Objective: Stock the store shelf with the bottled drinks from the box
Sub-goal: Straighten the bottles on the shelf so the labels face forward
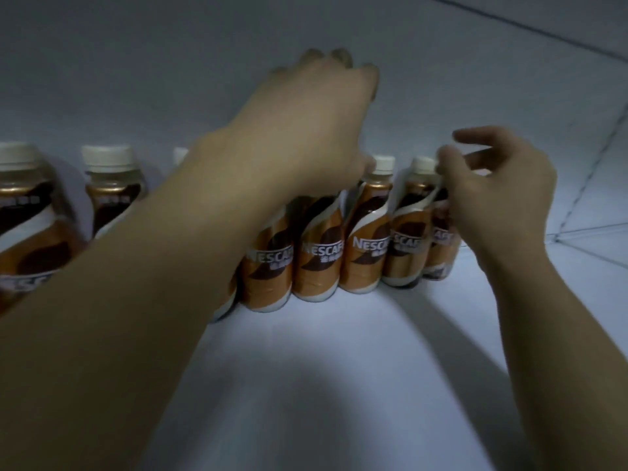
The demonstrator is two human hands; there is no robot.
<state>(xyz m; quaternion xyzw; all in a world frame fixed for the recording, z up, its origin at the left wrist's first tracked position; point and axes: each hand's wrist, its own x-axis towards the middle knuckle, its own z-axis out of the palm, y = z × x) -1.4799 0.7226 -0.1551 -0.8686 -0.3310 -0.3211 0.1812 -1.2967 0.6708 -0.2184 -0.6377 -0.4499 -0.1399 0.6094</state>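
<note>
Several brown-and-orange Nescafé bottles with white caps stand in a row at the back of the white shelf. Two more bottles stand further left, one of them close to the camera. My left hand reaches palm down over the tops of the middle bottles. Its fingers curl away from me, and what they touch is hidden. My right hand is at the right end of the row. Its thumb and fingers are closed around the neck and side of the rightmost bottle, which stands on the shelf.
The shelf's white back panel rises behind the bottles and a side panel closes the right end. Bare shelf surface lies in front of the row and to the right of the last bottle. The light is dim.
</note>
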